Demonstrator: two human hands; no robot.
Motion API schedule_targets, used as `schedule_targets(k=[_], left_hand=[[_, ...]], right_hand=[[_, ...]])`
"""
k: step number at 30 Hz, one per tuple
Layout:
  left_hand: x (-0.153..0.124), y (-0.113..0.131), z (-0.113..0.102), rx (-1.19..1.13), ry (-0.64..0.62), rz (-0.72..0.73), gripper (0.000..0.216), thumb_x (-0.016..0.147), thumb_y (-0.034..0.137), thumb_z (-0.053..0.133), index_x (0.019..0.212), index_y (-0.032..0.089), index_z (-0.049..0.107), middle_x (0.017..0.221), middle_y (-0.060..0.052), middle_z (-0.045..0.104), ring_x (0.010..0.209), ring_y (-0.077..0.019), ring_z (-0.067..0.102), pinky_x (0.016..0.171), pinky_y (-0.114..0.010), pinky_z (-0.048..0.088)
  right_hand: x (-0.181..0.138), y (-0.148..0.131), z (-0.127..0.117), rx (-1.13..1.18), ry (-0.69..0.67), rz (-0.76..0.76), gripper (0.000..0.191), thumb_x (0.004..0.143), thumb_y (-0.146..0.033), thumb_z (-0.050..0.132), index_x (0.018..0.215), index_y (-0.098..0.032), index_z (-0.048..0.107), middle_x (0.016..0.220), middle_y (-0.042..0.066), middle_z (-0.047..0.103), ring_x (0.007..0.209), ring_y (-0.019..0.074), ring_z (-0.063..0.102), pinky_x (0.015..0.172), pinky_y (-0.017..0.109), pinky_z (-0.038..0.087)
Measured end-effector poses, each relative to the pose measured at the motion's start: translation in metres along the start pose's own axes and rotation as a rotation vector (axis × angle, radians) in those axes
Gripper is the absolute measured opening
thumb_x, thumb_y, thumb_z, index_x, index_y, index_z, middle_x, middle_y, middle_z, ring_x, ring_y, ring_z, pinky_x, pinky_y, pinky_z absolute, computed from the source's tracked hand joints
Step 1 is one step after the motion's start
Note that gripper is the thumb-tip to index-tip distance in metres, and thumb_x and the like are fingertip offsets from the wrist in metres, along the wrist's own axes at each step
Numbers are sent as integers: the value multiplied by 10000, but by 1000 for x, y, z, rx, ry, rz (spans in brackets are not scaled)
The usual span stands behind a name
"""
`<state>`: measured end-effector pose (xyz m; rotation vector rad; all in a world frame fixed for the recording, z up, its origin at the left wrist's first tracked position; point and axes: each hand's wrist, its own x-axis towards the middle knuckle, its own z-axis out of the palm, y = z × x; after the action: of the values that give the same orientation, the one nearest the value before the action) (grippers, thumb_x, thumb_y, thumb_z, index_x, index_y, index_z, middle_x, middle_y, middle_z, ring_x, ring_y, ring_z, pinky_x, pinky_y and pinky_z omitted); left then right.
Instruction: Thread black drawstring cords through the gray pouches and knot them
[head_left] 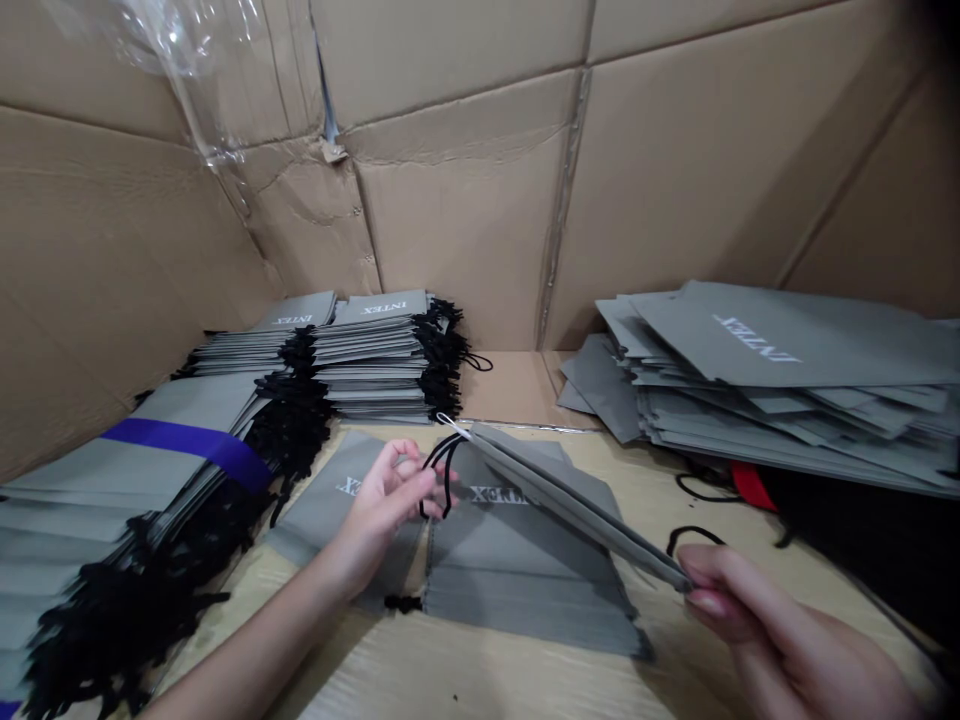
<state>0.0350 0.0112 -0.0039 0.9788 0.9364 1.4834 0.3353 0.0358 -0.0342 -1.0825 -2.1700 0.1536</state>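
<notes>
My right hand (757,625) pinches the near corner of a flat grey pouch (570,500), lifted at a slant over the wooden table (480,680). My left hand (382,505) is closed on the black drawstring loop (439,470) at the pouch's far end. Under them lie two more grey pouches printed INTEX, one (330,500) under my left hand and one (517,560) beneath the lifted pouch.
Stacks of grey pouches (375,360) with black cords stand at the back left. A bundle with a purple band (187,440) lies at the left. A loose pile of pouches (780,380) sits at the right. Cardboard walls (480,180) surround the table.
</notes>
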Motion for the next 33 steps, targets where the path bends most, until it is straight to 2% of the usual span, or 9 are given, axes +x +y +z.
schedule_targets(k=[3,5,8,14,21,26,31,33], left_hand=[[4,-4,-5,111,33,-20,259,746,357,671,870,165,549,643,-13,653,605,-120,586,607,-220,435],[7,-5,-8,180,94,-9,276,745,400,658,779,133,599,592,-13,636,576,-103,569,587,-197,420],[12,-1,-14,236,202,46,286,671,395,722,684,126,625,618,-19,651,604,-108,577,603,-196,433],[16,11,-26,206,335,166,248,619,314,770,776,152,667,754,0,647,744,-129,583,684,-228,486],[15,24,-36,211,312,98,301,607,297,778,812,100,680,861,-64,651,802,-154,578,711,-244,508],[15,30,-36,24,327,96,178,638,198,751,775,121,668,1008,-66,628,791,-154,583,705,-295,543],[15,31,-38,-131,330,75,38,708,86,655,728,117,647,976,-67,646,724,-147,599,683,-344,565],[15,32,-39,-169,335,78,75,740,60,609,693,115,630,976,-68,655,730,-146,611,689,-341,568]], right_hand=[[3,-2,-2,-17,21,-28,88,877,-234,389,893,-270,469,650,9,649,519,134,632,480,141,432],[5,-2,-4,-31,35,-52,89,876,-236,391,883,-268,474,638,0,649,502,125,627,467,130,424],[6,-2,-6,-58,62,-90,104,875,-242,384,901,-271,480,656,-11,663,511,117,639,465,116,425],[11,-4,-11,-83,-8,-119,96,881,-197,347,912,-241,426,619,-24,627,492,86,620,493,92,422],[15,-8,-13,-60,-19,-139,69,875,-201,353,873,-242,409,558,-54,558,429,88,560,452,114,423],[16,-8,-12,-19,-34,-105,68,859,-203,360,822,-243,402,521,-60,503,392,95,507,424,134,413],[15,-4,-10,-9,-41,-101,54,847,-204,374,832,-243,409,526,-56,516,402,100,514,432,141,420],[15,-3,-10,-16,-38,-110,58,851,-205,367,834,-242,407,527,-55,520,401,101,518,426,142,418]])
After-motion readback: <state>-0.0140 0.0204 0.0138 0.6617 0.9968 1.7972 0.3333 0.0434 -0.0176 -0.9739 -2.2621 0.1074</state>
